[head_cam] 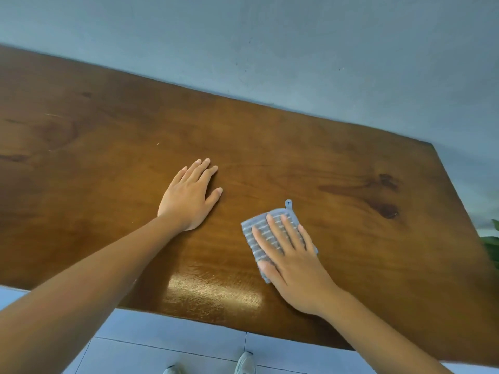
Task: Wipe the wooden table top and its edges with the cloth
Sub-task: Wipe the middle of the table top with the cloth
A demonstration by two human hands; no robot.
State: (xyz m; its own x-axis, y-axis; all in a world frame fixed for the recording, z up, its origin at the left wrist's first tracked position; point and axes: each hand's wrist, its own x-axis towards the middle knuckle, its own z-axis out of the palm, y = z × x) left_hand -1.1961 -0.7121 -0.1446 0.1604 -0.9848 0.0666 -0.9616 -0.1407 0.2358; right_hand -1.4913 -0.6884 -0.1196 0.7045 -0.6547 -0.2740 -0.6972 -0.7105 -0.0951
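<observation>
A brown wooden table top (108,147) fills most of the view, its far edge against the wall and its near edge towards me. A small grey-blue striped cloth (252,230) with a hanging loop lies flat on the wood right of centre. My right hand (289,255) presses down on it with straight, spread fingers and covers much of it. My left hand (189,198) rests flat on the bare wood to the left of the cloth, fingers straight, holding nothing.
A grey-blue wall (297,49) runs behind the table. Light floor tiles (167,338) and the tips of two shoes (244,364) show below the near edge. Green plant leaves (492,244) poke in beyond the table's right end.
</observation>
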